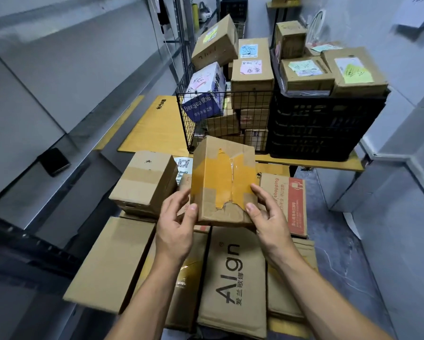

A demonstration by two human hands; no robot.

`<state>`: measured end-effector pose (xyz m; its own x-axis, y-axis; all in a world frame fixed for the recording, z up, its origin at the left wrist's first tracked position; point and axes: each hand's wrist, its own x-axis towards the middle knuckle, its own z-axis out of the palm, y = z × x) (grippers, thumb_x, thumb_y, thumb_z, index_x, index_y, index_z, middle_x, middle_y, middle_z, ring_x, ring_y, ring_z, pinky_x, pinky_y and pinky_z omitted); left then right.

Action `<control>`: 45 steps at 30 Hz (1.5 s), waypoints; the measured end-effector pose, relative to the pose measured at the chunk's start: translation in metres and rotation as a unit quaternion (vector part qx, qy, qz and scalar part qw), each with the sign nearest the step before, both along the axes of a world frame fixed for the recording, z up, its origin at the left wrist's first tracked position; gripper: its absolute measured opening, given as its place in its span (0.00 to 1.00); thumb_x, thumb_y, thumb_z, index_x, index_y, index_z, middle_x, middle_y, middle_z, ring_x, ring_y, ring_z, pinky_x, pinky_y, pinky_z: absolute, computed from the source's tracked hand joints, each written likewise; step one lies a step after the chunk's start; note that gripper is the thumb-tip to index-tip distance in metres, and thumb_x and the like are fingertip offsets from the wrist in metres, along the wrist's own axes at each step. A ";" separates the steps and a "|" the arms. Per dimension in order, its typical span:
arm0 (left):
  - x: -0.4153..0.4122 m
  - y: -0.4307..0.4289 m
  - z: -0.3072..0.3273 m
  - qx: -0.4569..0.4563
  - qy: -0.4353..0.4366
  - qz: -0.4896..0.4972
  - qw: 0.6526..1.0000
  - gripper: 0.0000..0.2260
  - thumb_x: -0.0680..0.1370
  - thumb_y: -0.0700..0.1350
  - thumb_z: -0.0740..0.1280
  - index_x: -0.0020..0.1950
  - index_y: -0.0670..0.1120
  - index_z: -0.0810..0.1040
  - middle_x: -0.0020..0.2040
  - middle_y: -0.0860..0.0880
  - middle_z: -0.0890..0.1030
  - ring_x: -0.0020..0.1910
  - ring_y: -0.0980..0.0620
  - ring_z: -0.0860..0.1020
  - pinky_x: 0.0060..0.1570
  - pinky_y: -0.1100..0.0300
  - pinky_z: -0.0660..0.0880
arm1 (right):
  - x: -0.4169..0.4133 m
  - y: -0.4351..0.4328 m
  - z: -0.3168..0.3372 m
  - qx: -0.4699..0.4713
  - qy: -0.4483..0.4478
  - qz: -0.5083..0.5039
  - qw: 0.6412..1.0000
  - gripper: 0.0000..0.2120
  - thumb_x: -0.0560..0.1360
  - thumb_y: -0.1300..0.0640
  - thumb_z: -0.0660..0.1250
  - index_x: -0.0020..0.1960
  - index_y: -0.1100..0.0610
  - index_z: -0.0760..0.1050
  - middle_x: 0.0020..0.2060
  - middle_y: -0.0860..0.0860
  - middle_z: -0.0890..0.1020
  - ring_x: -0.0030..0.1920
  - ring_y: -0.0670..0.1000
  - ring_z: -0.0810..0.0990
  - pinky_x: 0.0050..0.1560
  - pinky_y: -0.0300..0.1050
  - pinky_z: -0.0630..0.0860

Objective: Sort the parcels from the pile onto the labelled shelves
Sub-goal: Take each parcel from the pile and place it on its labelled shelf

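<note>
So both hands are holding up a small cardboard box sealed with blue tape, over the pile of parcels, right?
Not quite: the tape is yellow-orange, not blue, as the head view shows. Both the left hand and right hand do hold the small cardboard box over the pile of parcels.

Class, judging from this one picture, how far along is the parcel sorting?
Done: nothing shows; the grey shelf at left holds no parcels. In hand: left hand and right hand hold a yellow-taped box. Left: flat boxes below, plus the full wire basket and black crate.
</note>
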<state>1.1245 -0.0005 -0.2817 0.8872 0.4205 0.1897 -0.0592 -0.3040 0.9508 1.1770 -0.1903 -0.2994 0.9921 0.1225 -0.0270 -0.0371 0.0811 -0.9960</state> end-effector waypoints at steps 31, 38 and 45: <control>-0.019 -0.052 0.009 -0.027 -0.043 -0.096 0.994 0.21 0.77 0.53 0.62 0.69 0.50 0.74 0.65 0.49 0.77 0.65 0.48 0.75 0.62 0.49 0.75 | -0.015 -0.031 0.016 0.030 -0.018 0.050 0.998 0.31 0.71 0.41 0.72 0.72 0.37 0.66 0.66 0.46 0.78 0.67 0.47 0.77 0.66 0.54 0.76; -0.022 -0.048 0.014 -0.021 -0.026 -0.025 0.999 0.22 0.74 0.49 0.67 0.67 0.60 0.68 0.66 0.55 0.71 0.61 0.68 0.73 0.55 0.68 0.75 | -0.015 -0.037 0.028 0.276 0.139 0.100 0.946 0.23 0.75 0.53 0.65 0.69 0.42 0.71 0.64 0.55 0.80 0.64 0.60 0.79 0.56 0.65 0.80; -0.036 -0.040 0.010 -0.041 -0.008 -0.017 0.999 0.27 0.71 0.57 0.70 0.69 0.67 0.67 0.67 0.57 0.75 0.66 0.54 0.74 0.61 0.43 0.75 | -0.014 -0.035 0.022 0.207 0.121 0.140 0.961 0.25 0.76 0.51 0.64 0.72 0.41 0.68 0.63 0.52 0.82 0.64 0.58 0.80 0.58 0.65 0.79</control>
<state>1.0882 -0.0401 -0.2713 0.8984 0.4051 0.1693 -0.0826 -0.2227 0.9714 1.1627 -0.2249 -0.2771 0.8891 0.4345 -0.1438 -0.3419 0.4218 -0.8397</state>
